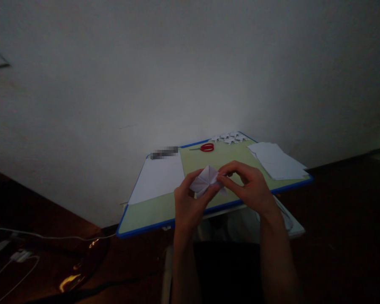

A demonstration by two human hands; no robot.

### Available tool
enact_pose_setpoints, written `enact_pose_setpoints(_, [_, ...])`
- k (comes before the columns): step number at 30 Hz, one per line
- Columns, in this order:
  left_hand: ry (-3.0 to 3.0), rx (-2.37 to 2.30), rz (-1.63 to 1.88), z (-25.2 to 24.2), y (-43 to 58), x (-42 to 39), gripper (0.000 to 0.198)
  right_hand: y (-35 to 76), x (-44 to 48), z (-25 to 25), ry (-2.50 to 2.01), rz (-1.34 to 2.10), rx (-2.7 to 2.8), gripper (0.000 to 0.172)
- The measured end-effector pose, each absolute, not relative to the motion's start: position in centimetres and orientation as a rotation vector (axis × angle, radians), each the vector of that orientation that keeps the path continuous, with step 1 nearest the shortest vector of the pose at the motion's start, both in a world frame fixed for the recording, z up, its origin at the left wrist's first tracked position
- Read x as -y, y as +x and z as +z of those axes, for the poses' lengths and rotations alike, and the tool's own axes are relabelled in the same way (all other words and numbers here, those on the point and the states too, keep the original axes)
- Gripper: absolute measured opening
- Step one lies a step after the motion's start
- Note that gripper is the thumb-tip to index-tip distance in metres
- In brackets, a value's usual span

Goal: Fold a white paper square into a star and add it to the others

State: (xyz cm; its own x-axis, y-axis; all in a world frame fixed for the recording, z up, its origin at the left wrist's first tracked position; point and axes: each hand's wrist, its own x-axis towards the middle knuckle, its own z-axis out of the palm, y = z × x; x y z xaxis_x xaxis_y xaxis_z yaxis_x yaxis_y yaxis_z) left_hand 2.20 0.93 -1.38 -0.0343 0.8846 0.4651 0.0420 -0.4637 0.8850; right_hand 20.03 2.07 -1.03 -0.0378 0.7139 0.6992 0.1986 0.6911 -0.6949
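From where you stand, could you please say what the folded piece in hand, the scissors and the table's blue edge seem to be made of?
Folded piece: matte white paper, from its sharp creases and thin facets.
Scissors: red handles, probably smooth plastic by their solid colour; grey blades, likely dull metal.
Blue edge: perhaps plastic, evenly coloured; finish unclear.

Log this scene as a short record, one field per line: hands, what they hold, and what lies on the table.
Left hand: the left hand grips the folded paper from its left side
Right hand: the right hand pinches the paper's right edge
Held item: white, creased, raised above the table
Table: pale green top with a blue rim
Far edge: small folded paper pieces, grouped
Scissors: red-handled scissors, blades pointing left
Table left: white sheet
Table right: loose pile of white sheets
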Motion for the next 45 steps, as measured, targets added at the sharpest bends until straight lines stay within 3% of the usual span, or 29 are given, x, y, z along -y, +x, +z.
enact_pose_setpoints(21, [1.593,-1.024,1.647,-1.2,2.2,-1.0,0.029,19.0,-1.9,-1.0,-0.778,0.491,1.449,0.002])
enact_pose_setpoints(40, [1.432,-1.071,1.660,-1.0,2.3,-1.1,0.030,19.1,-2.2,-0.7,-0.812,0.483,1.456,0.025])
enact_pose_setpoints(45, [1.469,-1.073,1.646,-0.9,2.1,-1.3,0.030,19.3,-2.6,-0.8,-0.814,0.491,1.543,0.013])
